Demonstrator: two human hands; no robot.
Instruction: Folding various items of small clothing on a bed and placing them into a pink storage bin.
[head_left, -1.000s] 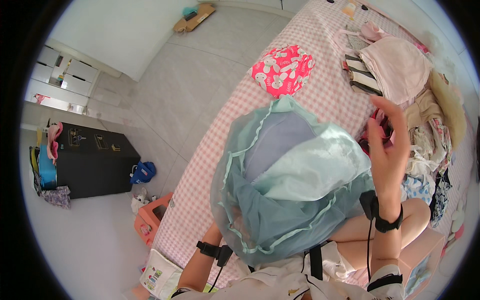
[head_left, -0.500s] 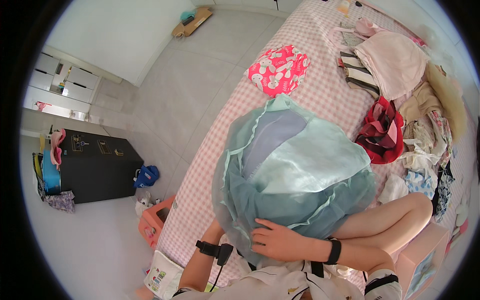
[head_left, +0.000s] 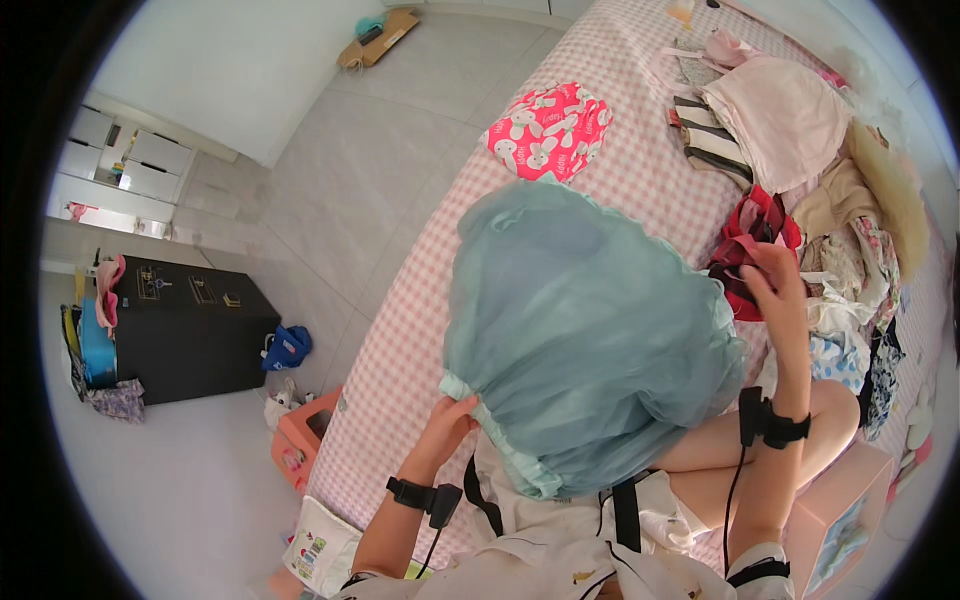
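A blue-green tulle skirt (head_left: 590, 310) lies spread across the bed in front of me, its sheer layer on top and its gathered waistband toward me. My left hand (head_left: 447, 428) pinches the left end of that waistband. To the right of the skirt, my right hand (head_left: 782, 285) has its fingers closed on a dark red and pink cloth garment (head_left: 735, 268), whose folds partly hide the fingertips. Beyond the skirt lies a bright pink rabbit-print cloth piece (head_left: 548, 130).
Light pink clothing (head_left: 780, 120), a striped garment (head_left: 712, 140) and several other clothes are heaped at right on the checked bed (head_left: 420, 290). A pink bin (head_left: 845, 510) stands by my right knee. At left are a black cabinet (head_left: 190, 340) and an orange-pink box (head_left: 300, 440).
The skirt's satin lining has been covered by its tulle layer. My right hand has left the skirt and reached right to the red garment. My left hand now shows at the waistband.
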